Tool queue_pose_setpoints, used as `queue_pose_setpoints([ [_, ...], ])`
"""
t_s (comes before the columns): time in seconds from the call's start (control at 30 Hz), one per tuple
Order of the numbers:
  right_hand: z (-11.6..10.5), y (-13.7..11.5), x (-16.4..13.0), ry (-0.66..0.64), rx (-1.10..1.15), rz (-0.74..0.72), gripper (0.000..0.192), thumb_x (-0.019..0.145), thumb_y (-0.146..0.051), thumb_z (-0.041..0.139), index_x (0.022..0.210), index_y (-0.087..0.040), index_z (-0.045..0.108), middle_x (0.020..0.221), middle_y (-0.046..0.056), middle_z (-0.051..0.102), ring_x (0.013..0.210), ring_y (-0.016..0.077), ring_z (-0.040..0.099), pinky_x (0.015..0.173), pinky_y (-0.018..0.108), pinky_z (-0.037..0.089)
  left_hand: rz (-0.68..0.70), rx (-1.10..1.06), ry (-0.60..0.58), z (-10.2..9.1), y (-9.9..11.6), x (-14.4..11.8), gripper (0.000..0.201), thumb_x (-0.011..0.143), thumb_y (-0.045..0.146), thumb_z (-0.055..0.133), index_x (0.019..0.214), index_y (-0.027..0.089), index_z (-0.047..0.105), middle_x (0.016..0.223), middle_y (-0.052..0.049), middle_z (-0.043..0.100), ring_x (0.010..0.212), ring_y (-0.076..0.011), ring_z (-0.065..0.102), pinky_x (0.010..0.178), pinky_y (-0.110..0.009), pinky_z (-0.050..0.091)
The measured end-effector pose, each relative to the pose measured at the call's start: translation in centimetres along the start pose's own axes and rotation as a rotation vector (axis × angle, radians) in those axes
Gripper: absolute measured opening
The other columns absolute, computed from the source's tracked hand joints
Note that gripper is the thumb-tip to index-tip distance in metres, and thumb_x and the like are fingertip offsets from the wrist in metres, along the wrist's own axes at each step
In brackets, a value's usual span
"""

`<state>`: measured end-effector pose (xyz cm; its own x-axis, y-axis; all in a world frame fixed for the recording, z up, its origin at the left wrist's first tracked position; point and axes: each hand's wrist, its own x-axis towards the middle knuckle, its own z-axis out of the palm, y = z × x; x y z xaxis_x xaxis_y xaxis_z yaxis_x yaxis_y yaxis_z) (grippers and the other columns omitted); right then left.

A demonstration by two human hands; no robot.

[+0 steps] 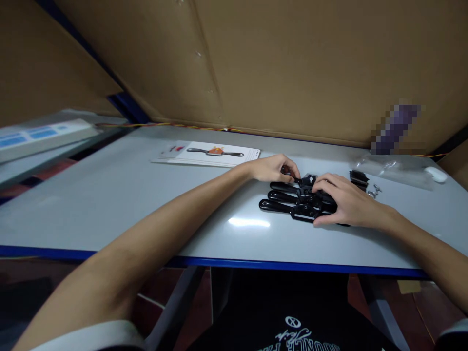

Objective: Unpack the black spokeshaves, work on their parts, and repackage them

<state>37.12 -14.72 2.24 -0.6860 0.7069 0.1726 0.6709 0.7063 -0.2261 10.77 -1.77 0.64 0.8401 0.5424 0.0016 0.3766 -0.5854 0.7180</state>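
Several black tool bodies with long handles (288,199) lie side by side on the grey table (146,204). My left hand (272,168) rests at the far end of the row, its fingertips pinched on the handle of the farthest black piece. My right hand (345,201) lies flat over the right ends of the black pieces, fingers spread across them. What is under that palm is hidden.
A printed card showing a black and orange tool (210,153) lies at the back left. A small black part (358,178), silver screws (374,191), a clear plastic bag (395,168) and a white object (436,174) sit at the right. Cardboard walls stand behind.
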Motion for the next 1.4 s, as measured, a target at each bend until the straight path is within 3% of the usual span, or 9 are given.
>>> queue_pose_setpoints([
  [0.23, 0.2, 0.4, 0.0, 0.064, 0.032, -0.042, 0.046, 0.092, -0.057, 0.074, 0.119, -0.022, 0.062, 0.118, 0.013, 0.066, 0.106, 0.0322, 0.064, 0.094, 0.048, 0.053, -0.007, 0.007, -0.013, 0.2, 0.1, 0.1, 0.033, 0.079, 0.034, 0.069, 0.104, 0.015, 0.079, 0.099, -0.007, 0.077, 0.088, -0.0196, 0.065, 0.079, -0.030, 0.047],
  [0.43, 0.7, 1.4, 0.7, 0.280, 0.091, 0.048, 0.024, 0.103, -0.032, 0.055, 0.123, -0.023, 0.066, 0.116, 0.011, 0.072, 0.110, 0.0300, 0.068, 0.096, 0.048, 0.053, 0.024, 0.039, 0.033, 1.0, 0.3, 0.6, 0.029, 0.084, 0.041, 0.066, 0.095, 0.016, 0.076, 0.088, -0.005, 0.073, 0.078, -0.0168, 0.059, 0.073, -0.029, 0.042],
  [0.63, 1.6, 2.3, 2.0, 0.310, 0.171, 0.215, 0.021, 0.097, -0.032, 0.064, 0.108, -0.021, 0.078, 0.106, 0.010, 0.078, 0.097, 0.0271, 0.072, 0.090, 0.044, 0.055, 0.020, 0.087, 0.080, 1.7, 0.4, 0.7, 0.035, 0.086, 0.050, 0.067, 0.092, 0.016, 0.074, 0.080, -0.002, 0.068, 0.072, -0.0152, 0.056, 0.071, -0.029, 0.039],
  [1.03, 2.1, 2.2, 3.3, 0.357, 0.225, 0.284, 0.011, 0.088, -0.031, 0.079, 0.091, -0.020, 0.079, 0.094, 0.007, 0.074, 0.082, 0.0227, 0.069, 0.081, 0.041, 0.057, -0.010, 0.170, 0.140, 2.1, 1.0, 1.2, 0.041, 0.088, 0.056, 0.064, 0.082, 0.016, 0.071, 0.064, 0.001, 0.059, 0.063, -0.0137, 0.048, 0.067, -0.029, 0.033],
  [1.23, 2.2, 2.2, 3.3, 0.367, 0.243, 0.338, 0.010, 0.086, -0.028, 0.079, 0.091, -0.019, 0.078, 0.095, 0.007, 0.072, 0.077, 0.0204, 0.068, 0.079, 0.039, 0.057, -0.083, 0.151, 0.113, 2.1, 1.2, 1.5, 0.041, 0.088, 0.056, 0.063, 0.084, 0.016, 0.070, 0.062, 0.002, 0.057, 0.061, -0.0132, 0.045, 0.066, -0.029, 0.032],
  [1.4, 2.2, 2.0, 3.3, 0.409, 0.224, 0.346, 0.006, 0.086, -0.024, 0.076, 0.087, -0.019, 0.079, 0.098, 0.008, 0.074, 0.078, 0.0205, 0.068, 0.079, 0.039, 0.057, -0.139, 0.181, 0.176, 2.5, 1.9, 1.6, 0.041, 0.088, 0.056, 0.066, 0.084, 0.016, 0.071, 0.061, 0.003, 0.057, 0.061, -0.0133, 0.046, 0.069, -0.029, 0.032],
])
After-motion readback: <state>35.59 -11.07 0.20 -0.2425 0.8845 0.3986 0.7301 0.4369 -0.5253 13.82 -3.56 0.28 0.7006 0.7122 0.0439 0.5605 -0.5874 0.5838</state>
